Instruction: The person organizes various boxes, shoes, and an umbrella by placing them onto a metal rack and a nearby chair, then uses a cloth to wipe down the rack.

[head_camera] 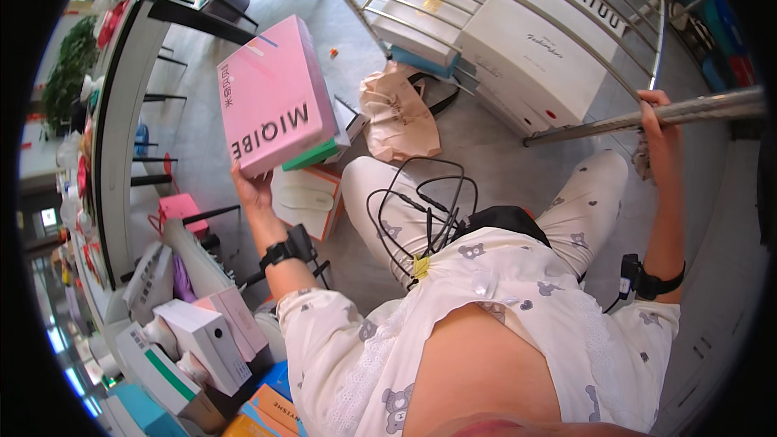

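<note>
My left hand (254, 191) grips the lower edge of a pink cardboard box (273, 91) with dark lettering on its lid. The box is raised over the floor, tilted. Behind its lower right corner, a green box (311, 155) and a white box lid with an orange edge (306, 197) show in part. On the other side, my right hand (658, 118) is wrapped around a metal post (710, 108) of a wire rack. A crumpled greyish thing (643, 158) hangs just under that hand; whether the fingers hold it, I cannot tell.
White boxes (540, 54) stand within the rack's bars. A beige paper bag (400, 112) lies on the grey floor. Looped black cables (425, 206) lie over my lap. Several shoe boxes (203, 346) are stacked at lower left, beside a long table (121, 152).
</note>
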Demonstrator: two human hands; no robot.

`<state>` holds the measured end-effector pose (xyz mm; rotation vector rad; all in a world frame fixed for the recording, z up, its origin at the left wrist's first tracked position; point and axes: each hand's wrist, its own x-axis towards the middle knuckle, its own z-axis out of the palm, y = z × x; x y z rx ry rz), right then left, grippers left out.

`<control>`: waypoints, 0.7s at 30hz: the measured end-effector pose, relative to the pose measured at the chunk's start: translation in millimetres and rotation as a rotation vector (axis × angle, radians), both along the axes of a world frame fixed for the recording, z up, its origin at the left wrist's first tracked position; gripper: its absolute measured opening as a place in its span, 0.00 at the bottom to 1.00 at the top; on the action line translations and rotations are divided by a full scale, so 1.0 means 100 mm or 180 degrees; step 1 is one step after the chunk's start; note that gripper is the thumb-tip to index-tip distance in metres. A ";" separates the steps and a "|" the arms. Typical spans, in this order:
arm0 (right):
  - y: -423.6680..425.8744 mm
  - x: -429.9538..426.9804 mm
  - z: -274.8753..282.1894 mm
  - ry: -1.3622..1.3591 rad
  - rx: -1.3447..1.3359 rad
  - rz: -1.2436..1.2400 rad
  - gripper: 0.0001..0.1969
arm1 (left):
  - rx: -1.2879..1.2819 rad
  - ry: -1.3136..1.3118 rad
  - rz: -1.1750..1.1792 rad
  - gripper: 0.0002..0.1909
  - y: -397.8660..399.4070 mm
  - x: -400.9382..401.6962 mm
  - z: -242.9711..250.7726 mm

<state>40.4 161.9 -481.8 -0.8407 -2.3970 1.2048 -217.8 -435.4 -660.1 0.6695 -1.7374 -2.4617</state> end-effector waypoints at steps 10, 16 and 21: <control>0.09 0.01 -0.03 -0.0201 0.0350 -0.0017 0.11 | -0.0695 -0.0741 0.0375 0.31 -0.07 -0.02 -1.27; 0.10 -0.01 -0.05 -0.0016 -0.0050 -0.0061 0.12 | -0.3210 0.0643 -0.0147 0.27 0.54 -0.50 -0.47; 0.16 0.04 -0.05 0.0132 0.0038 0.0053 0.12 | -0.0521 -0.0034 -0.2852 0.29 2.71 -0.35 0.05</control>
